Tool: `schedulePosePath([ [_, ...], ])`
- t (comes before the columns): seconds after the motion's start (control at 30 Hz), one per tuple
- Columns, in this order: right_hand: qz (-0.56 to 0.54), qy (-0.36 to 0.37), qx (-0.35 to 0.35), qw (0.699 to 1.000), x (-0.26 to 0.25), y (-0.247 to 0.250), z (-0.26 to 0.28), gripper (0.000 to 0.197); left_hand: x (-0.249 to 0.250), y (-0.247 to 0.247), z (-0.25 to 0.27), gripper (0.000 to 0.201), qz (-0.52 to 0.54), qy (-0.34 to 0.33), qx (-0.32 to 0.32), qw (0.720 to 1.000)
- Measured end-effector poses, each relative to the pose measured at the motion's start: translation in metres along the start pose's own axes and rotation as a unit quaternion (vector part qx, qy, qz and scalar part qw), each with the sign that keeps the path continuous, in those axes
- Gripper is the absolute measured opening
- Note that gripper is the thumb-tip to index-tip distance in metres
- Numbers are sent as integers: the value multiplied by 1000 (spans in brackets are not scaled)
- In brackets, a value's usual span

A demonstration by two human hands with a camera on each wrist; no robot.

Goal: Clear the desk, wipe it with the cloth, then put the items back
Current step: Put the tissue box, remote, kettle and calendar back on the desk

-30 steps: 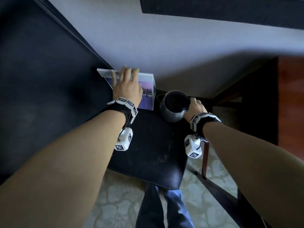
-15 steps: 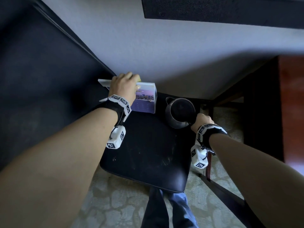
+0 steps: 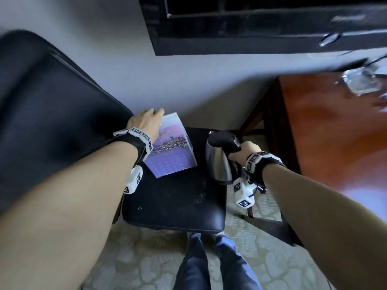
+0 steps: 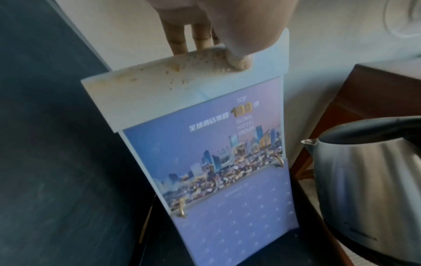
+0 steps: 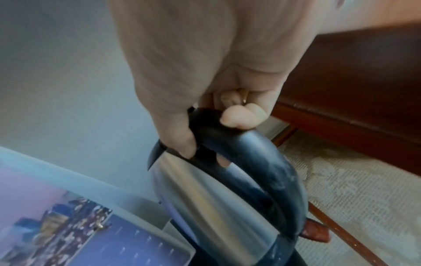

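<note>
A purple desk calendar (image 3: 171,147) with a city photo stands tilted on the black chair seat (image 3: 173,199). My left hand (image 3: 146,122) pinches its stained white top edge (image 4: 182,75), thumb in front and fingers behind. A steel electric kettle (image 3: 218,162) with a black lid is at the seat's right edge. My right hand (image 3: 240,152) grips its black handle (image 5: 246,153), fingers curled round it. Whether the kettle rests on the seat or hangs just above it is unclear. The red-brown desk (image 3: 335,130) lies to the right.
The chair's black backrest (image 3: 52,114) rises at the left. A dark framed panel (image 3: 261,26) hangs on the wall above. A blurred clear glass object (image 3: 356,82) sits on the desk's far part. Patterned carpet (image 3: 136,258) and my legs (image 3: 209,266) are below.
My left hand has closed on the calendar's top and tipped it up from leaning at the back. My right hand has shifted the kettle right and turned it. The view swung right, showing the desk.
</note>
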State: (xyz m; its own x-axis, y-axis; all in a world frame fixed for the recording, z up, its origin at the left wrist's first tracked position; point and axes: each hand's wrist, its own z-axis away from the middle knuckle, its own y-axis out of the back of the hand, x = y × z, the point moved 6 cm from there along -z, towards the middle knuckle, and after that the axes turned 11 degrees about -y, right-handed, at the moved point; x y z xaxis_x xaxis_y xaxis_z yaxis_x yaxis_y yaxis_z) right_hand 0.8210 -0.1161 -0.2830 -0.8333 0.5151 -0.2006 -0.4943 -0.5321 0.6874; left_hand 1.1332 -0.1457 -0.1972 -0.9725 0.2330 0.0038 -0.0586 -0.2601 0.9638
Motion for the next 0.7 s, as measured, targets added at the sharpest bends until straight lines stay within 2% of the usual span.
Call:
schedulePosePath([
  [0.13,-42,3,49,998,32,56,55,32,44,66,12,18,-5,-29,13,999],
  [0.27,-73,31,104,991,57,132,114,25,101,141,32,20,-26,-62,27,997],
  [0.37,-74,50,156,984,83,192,146,27,151,194,44,28,-49,-68,56,995],
  [0.43,-82,67,190,976,109,228,167,29,188,228,57,23,-61,-78,85,991],
  [0.53,-93,63,217,970,165,268,197,32,251,271,80,18,-85,-100,132,983],
  [0.7,-171,25,260,950,291,316,231,28,375,326,102,14,-121,-141,182,966],
])
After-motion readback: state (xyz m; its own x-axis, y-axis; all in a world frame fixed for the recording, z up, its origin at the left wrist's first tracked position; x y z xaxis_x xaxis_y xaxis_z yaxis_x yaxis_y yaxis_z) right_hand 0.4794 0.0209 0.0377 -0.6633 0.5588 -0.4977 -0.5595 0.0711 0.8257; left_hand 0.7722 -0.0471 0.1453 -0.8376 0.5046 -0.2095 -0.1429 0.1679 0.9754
